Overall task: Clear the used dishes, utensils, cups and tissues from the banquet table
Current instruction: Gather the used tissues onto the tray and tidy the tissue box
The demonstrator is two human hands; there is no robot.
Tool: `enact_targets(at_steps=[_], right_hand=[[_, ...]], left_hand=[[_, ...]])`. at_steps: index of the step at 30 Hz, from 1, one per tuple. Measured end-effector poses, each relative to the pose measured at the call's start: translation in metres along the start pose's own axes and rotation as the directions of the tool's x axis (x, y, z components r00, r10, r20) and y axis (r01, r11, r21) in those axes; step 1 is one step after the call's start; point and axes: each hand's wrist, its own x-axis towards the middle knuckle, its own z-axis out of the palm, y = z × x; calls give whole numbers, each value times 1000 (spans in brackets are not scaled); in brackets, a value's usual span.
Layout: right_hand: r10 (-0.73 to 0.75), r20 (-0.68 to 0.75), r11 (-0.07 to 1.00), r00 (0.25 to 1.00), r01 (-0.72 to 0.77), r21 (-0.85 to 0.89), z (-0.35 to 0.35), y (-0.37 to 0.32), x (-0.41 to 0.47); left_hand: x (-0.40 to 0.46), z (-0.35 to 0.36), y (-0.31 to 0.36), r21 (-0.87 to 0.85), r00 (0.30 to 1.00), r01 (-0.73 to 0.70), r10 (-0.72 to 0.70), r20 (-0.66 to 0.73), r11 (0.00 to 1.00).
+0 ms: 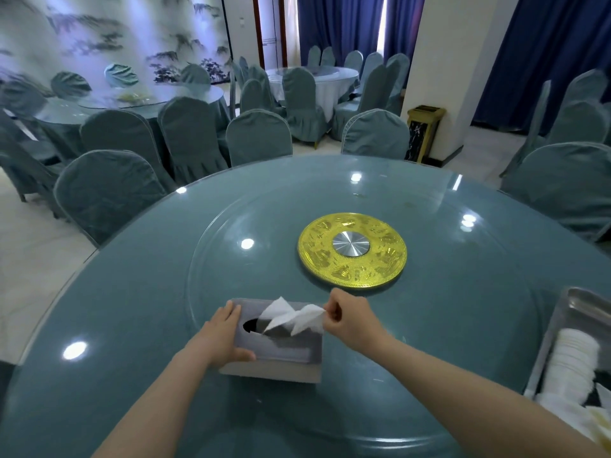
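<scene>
Pinching the white tissue (299, 317) between thumb and curled fingers (334, 309) of our right hand (348, 320), we see it run left from them into the grey tissue box (284, 355). Our left hand (224, 335) rests straight fingers on the box's left end, on the bench (132, 325).

Two hands, the left hand (224, 338) and the right hand (347, 319); one tissue box (284, 355) with one white tissue (291, 317) standing out of its slot; one gold disc (317, 249) with one silver hub (351, 243); one metal tray (562, 325) bearing one stack of white dishes (568, 358), too blurred to count singly; three round tables: the near table (132, 309), a second table (66, 110), a third table (330, 77); one bin (425, 133); covered chairs too overlapped to count.
</scene>
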Motion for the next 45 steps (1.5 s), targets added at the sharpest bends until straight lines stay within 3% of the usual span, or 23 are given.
enact_targets(at_steps=[2,7,10,15,29,36,45], right_hand=[[-3,-20,1000,1000,3,10,-5,3,-11],[61,-271,973,961,3,230,-20,-2,-19],[99,-302,963,948,-15,268,-38,-1,-20],[165,-313,971,935,-100,215,-69,18,-31],[313,-397,950,863,-283,133,-130,62,-92],[410,-375,909,831,-337,248,-145,90,-110],[466,-384,883,797,-445,148,-146,137,-122]], left_hand=[[2,-5,-3,57,999,26,-24,-31,998],[-4,-4,4,214,969,79,-24,-244,974],[-11,3,14,157,950,50,1,-311,986],[-23,-1,40,5,949,-3,4,-314,1000],[-44,-7,112,102,954,-91,116,-277,991],[-41,0,142,68,950,-141,154,-271,988],[-20,41,178,31,992,-83,86,-87,996]])
